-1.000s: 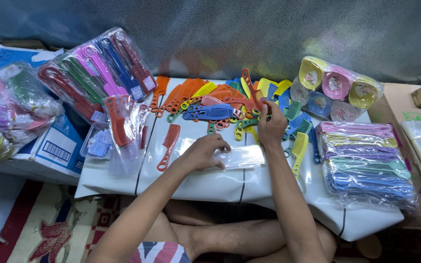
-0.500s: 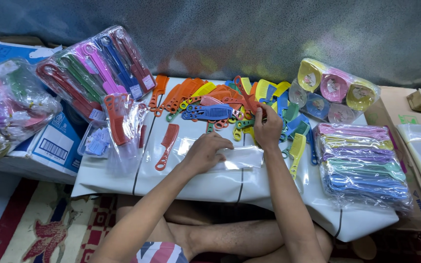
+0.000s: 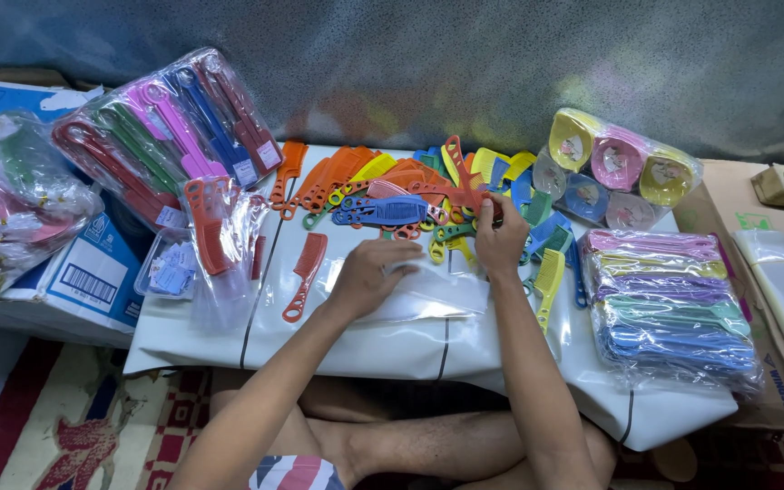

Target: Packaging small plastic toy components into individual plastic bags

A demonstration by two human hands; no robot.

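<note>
Our left hand [image 3: 369, 277] presses flat, fingers spread, on a clear plastic bag [image 3: 428, 295] on the white table [image 3: 365, 349]. Our right hand [image 3: 499, 238] pinches a red comb [image 3: 451, 192] atop the loose comb pile [image 3: 410, 195], beside stacked bagged combs [image 3: 669, 304].

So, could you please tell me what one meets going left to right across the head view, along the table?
Bagged long combs → lone orange comb → left hand → right hand → yellow comb → stack of bagged pastel combs.
</note>
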